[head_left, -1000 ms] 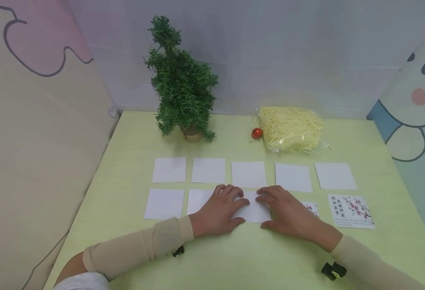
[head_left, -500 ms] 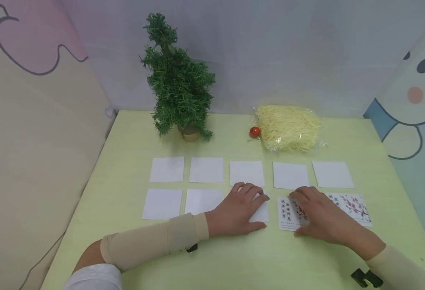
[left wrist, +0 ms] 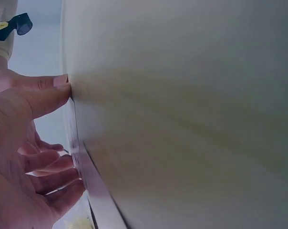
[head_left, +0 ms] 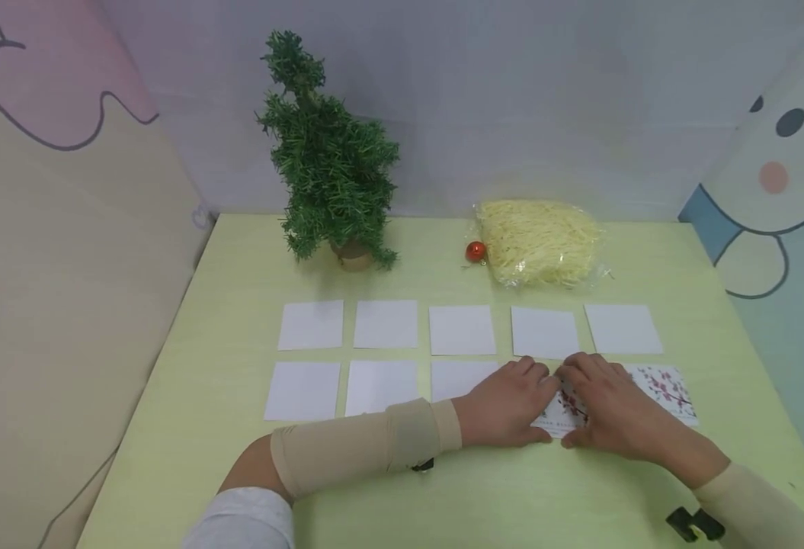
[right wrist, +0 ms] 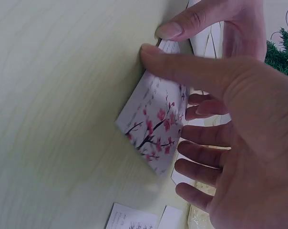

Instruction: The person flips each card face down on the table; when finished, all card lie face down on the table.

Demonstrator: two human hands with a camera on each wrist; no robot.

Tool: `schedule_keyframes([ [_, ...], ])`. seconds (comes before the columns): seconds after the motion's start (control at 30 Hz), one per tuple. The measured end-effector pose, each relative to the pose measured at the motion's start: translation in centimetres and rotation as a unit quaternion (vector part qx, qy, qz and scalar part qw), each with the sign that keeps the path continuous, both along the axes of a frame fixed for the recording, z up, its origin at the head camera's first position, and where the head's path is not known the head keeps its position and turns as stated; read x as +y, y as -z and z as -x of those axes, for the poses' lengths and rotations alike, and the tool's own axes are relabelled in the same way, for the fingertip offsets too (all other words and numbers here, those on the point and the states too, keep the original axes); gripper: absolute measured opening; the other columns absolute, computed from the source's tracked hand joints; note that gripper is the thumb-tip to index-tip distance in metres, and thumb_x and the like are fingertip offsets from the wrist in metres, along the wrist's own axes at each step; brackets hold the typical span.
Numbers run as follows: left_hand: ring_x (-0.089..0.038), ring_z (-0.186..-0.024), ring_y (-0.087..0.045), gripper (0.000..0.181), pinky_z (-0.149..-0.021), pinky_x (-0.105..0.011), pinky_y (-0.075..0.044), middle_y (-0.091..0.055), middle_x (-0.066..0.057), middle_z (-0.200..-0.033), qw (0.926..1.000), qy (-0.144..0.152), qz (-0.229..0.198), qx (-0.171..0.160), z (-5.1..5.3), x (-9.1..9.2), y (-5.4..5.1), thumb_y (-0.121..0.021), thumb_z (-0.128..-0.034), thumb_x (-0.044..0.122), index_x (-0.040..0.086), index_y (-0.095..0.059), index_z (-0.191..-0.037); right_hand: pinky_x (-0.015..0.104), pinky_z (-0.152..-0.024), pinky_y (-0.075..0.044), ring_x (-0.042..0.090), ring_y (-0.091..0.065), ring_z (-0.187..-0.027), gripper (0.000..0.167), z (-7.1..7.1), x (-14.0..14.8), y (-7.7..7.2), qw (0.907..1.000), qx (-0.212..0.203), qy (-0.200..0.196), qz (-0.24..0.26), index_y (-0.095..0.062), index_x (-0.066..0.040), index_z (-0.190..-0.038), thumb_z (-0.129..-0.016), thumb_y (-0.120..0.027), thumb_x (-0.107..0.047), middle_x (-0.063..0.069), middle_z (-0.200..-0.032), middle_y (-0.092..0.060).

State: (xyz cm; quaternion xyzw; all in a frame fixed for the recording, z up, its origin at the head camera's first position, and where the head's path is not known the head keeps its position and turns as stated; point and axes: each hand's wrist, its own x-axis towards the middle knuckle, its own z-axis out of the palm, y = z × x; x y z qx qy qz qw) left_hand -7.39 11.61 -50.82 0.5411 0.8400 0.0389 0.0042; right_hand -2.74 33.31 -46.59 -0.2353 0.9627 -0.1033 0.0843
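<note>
In the head view a printed card (head_left: 562, 419) with red blossoms lies in the front row, mostly covered by my hands. My left hand (head_left: 510, 406) grips its left part, thumb at the near edge and fingers at the far one. On the right part my right hand (head_left: 617, 408) holds it the same way. The right wrist view shows the blossom card (right wrist: 156, 119) between thumb and fingers, both thumbs close together. Just right of it lies another blossom card (head_left: 669, 393), partly behind my right hand.
Blank white cards lie in a back row (head_left: 385, 324) and at the front left (head_left: 302, 391). Behind them stand a small artificial pine tree (head_left: 333, 168), a red bauble (head_left: 475, 252) and a clear bag of yellow paper shreds (head_left: 539, 242). Walls enclose the table (head_left: 402, 503).
My right hand has moved right from a blank card to the blossom card. My left hand has left that blank card, which now lies flat, and has joined the right at the blossom card.
</note>
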Motion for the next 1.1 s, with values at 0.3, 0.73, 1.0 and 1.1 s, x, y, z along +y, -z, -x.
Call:
schedule_keyframes([
  [0.3,-0.017,-0.124,-0.056,0.078,-0.112,-0.027,-0.047,-0.062,-0.003,-0.138,0.9999,-0.001,0.008,0.009,0.1,-0.1,-0.2,-0.067,-0.1015,0.067,0.011,-0.051,-0.154,0.069,-0.104,-0.047,0.038,-0.057,-0.131,0.102,-0.1,1.1,-0.7,0.9982,-0.054,0.024,-0.008,-0.052,-0.007,-0.153,-0.067,-0.102,-0.024,0.015,-0.144,-0.060],
  [0.73,-0.009,-0.117,-0.047,0.110,-0.097,-0.015,-0.047,-0.050,-0.002,-0.149,0.9932,-0.060,-0.047,-0.088,0.4,1.2,-1.8,-0.071,-0.0951,0.072,0.006,-0.026,-0.171,0.025,-0.117,-0.040,0.032,-0.054,-0.135,0.126,-0.2,1.9,-3.4,0.9938,-0.021,0.007,0.109,-0.034,-0.014,-0.166,-0.063,-0.107,-0.013,0.013,-0.157,-0.051],
  [1.0,-0.005,-0.116,-0.051,0.108,-0.093,-0.009,-0.047,-0.044,-0.005,-0.148,0.9606,-0.071,-0.127,-0.237,0.1,1.1,-2.5,-0.080,-0.0971,0.052,0.013,-0.011,-0.170,0.051,-0.093,-0.062,0.041,-0.066,-0.127,0.134,-0.1,2.6,-2.0,0.9849,-0.086,0.042,0.144,-0.018,-0.009,-0.175,-0.074,-0.105,-0.026,0.027,-0.164,-0.045],
  [1.1,-0.004,-0.114,-0.055,0.101,-0.099,-0.014,-0.048,-0.051,-0.001,-0.143,0.9596,-0.082,-0.131,-0.235,-0.2,1.1,-2.6,-0.080,-0.0972,0.053,0.013,-0.016,-0.165,0.048,-0.096,-0.061,0.038,-0.063,-0.131,0.125,-0.2,2.3,-0.8,0.9840,-0.073,0.040,0.157,-0.027,-0.003,-0.172,-0.076,-0.104,-0.024,0.024,-0.159,-0.053],
])
